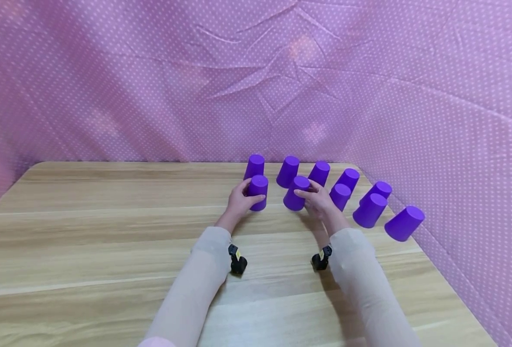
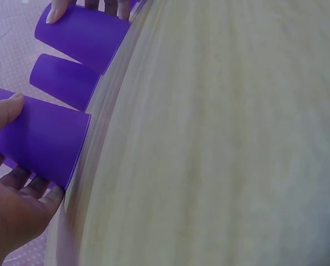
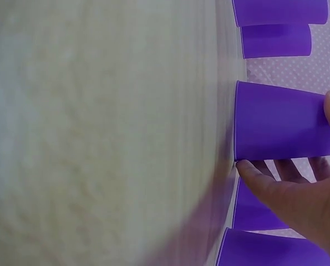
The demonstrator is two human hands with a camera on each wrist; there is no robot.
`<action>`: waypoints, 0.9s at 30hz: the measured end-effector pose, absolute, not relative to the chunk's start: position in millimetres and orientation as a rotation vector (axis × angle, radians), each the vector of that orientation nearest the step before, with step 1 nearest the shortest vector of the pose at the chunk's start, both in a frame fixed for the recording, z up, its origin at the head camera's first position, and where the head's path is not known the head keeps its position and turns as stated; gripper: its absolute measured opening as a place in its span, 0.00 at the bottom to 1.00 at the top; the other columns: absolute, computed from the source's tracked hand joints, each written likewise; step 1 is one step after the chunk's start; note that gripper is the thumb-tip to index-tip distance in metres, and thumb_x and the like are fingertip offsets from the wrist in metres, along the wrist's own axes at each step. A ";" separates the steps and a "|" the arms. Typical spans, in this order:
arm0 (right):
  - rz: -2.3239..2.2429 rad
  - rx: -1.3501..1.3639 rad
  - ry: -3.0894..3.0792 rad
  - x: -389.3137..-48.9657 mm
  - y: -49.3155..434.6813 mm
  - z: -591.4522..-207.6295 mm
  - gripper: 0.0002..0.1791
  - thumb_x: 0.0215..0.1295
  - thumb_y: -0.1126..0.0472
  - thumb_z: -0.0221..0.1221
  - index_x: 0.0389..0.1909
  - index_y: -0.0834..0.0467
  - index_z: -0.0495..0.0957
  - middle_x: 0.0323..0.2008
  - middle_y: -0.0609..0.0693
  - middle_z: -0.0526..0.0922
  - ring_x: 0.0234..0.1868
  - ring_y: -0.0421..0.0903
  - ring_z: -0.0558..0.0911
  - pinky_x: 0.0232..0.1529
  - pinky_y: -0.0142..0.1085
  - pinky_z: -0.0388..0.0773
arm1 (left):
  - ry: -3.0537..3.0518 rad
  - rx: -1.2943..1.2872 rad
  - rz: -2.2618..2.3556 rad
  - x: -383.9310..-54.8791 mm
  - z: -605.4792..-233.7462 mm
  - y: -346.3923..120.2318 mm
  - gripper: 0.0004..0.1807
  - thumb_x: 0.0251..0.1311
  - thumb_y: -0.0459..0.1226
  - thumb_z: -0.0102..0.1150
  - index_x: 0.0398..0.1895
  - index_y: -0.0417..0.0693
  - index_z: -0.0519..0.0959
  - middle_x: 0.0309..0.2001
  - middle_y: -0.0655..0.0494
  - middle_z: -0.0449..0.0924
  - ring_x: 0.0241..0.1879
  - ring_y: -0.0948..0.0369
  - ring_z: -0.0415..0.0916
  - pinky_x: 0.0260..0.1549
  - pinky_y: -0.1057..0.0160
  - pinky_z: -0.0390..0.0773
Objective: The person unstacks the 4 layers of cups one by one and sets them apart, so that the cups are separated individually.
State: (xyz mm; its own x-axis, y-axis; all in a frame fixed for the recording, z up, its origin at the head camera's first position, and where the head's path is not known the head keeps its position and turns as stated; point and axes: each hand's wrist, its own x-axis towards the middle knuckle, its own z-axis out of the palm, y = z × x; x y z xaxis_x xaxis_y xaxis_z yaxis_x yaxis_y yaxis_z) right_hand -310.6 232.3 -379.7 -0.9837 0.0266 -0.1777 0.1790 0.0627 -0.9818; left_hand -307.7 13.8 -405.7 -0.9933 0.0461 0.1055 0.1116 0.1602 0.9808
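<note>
My left hand (image 1: 238, 201) grips an upside-down purple cup (image 1: 259, 193) from its left side, thumb across the near face. In the left wrist view that cup (image 2: 40, 136) has its rim at the wooden table, with the fingers around its lower side. My right hand (image 1: 321, 200) holds another inverted purple cup (image 1: 294, 196) from the right. The right wrist view shows this cup (image 3: 287, 122) between thumb and fingers, its rim at the tabletop. Behind the two held cups stand a left back cup (image 1: 254, 166) and a second back cup (image 1: 288, 172), both upside down.
Several more inverted purple cups, among them a front cup (image 1: 370, 211) and an end cup (image 1: 405, 224), run in two slanting rows along the right side of the wooden table (image 1: 108, 241). A pink dotted cloth (image 1: 152, 96) hangs behind the table and along its sides.
</note>
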 end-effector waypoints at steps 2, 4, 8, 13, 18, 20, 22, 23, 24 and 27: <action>-2.051 0.201 2.219 -310.2 232.8 -379.6 0.35 0.52 0.66 0.59 0.62 0.56 0.56 0.54 0.58 0.64 0.37 0.42 0.72 0.49 0.41 0.66 | -2.356 -0.150 -2.002 -308.6 -406.5 14.1 0.35 0.44 0.33 0.63 0.59 0.45 0.62 0.55 0.45 0.65 0.54 0.53 0.62 0.53 0.57 0.60; -2.035 0.203 2.238 -309.7 233.4 -379.2 0.36 0.52 0.65 0.59 0.62 0.55 0.56 0.54 0.58 0.64 0.36 0.41 0.72 0.48 0.41 0.66 | -2.362 -0.143 -2.002 -309.5 -407.1 14.2 0.35 0.44 0.33 0.63 0.59 0.45 0.61 0.55 0.45 0.65 0.54 0.53 0.61 0.53 0.57 0.59; -2.027 0.194 2.255 -309.6 234.0 -378.7 0.36 0.51 0.64 0.60 0.62 0.55 0.56 0.54 0.59 0.64 0.37 0.42 0.72 0.49 0.42 0.65 | -2.368 -0.134 -1.998 -309.7 -406.8 14.4 0.36 0.44 0.33 0.63 0.60 0.44 0.61 0.56 0.45 0.64 0.54 0.52 0.61 0.53 0.56 0.59; -2.060 0.178 2.208 -309.0 234.4 -377.8 0.37 0.53 0.66 0.58 0.63 0.55 0.53 0.57 0.61 0.61 0.48 0.51 0.70 0.52 0.44 0.62 | -2.377 -0.114 -2.003 -309.2 -405.5 14.4 0.36 0.44 0.33 0.63 0.60 0.45 0.60 0.56 0.45 0.64 0.54 0.53 0.60 0.53 0.57 0.59; -2.068 0.155 2.170 -307.9 236.4 -377.2 0.41 0.52 0.65 0.59 0.65 0.55 0.49 0.59 0.62 0.55 0.55 0.56 0.63 0.54 0.43 0.61 | -2.360 -0.123 -2.010 -308.3 -404.4 14.0 0.36 0.44 0.32 0.63 0.60 0.44 0.60 0.56 0.45 0.63 0.54 0.52 0.60 0.54 0.56 0.58; -2.058 0.137 2.169 -307.8 237.5 -377.0 0.42 0.51 0.63 0.61 0.65 0.54 0.48 0.60 0.61 0.54 0.55 0.55 0.63 0.53 0.43 0.61 | -2.351 -0.127 -2.013 -308.4 -404.4 13.6 0.36 0.44 0.32 0.63 0.60 0.43 0.60 0.56 0.44 0.63 0.54 0.51 0.60 0.54 0.55 0.58; -2.030 0.117 2.195 -307.7 238.8 -376.4 0.44 0.49 0.60 0.62 0.65 0.54 0.48 0.60 0.60 0.55 0.54 0.52 0.63 0.53 0.43 0.61 | -2.350 -0.119 -2.016 -308.8 -404.4 13.1 0.37 0.44 0.32 0.63 0.60 0.44 0.60 0.55 0.44 0.64 0.54 0.51 0.61 0.53 0.55 0.58; -2.018 0.103 2.205 -307.7 239.6 -375.8 0.44 0.49 0.59 0.62 0.65 0.54 0.48 0.60 0.60 0.55 0.54 0.52 0.63 0.53 0.44 0.61 | -2.349 -0.117 -2.016 -309.2 -404.6 12.6 0.37 0.44 0.32 0.63 0.60 0.44 0.60 0.55 0.44 0.64 0.54 0.51 0.61 0.53 0.55 0.58; -2.010 0.092 2.206 -307.2 240.2 -374.5 0.45 0.49 0.58 0.62 0.65 0.54 0.48 0.60 0.59 0.55 0.55 0.52 0.62 0.53 0.44 0.60 | -2.350 -0.116 -2.015 -309.6 -404.6 12.2 0.37 0.43 0.32 0.63 0.60 0.45 0.60 0.55 0.44 0.64 0.54 0.51 0.61 0.53 0.55 0.59; -2.002 0.044 2.190 -305.4 241.1 -368.1 0.44 0.51 0.58 0.61 0.65 0.54 0.46 0.61 0.60 0.51 0.58 0.53 0.57 0.56 0.47 0.55 | -2.339 -0.131 -2.020 -309.8 -403.3 9.6 0.38 0.43 0.31 0.64 0.60 0.44 0.60 0.55 0.43 0.64 0.54 0.50 0.60 0.53 0.56 0.59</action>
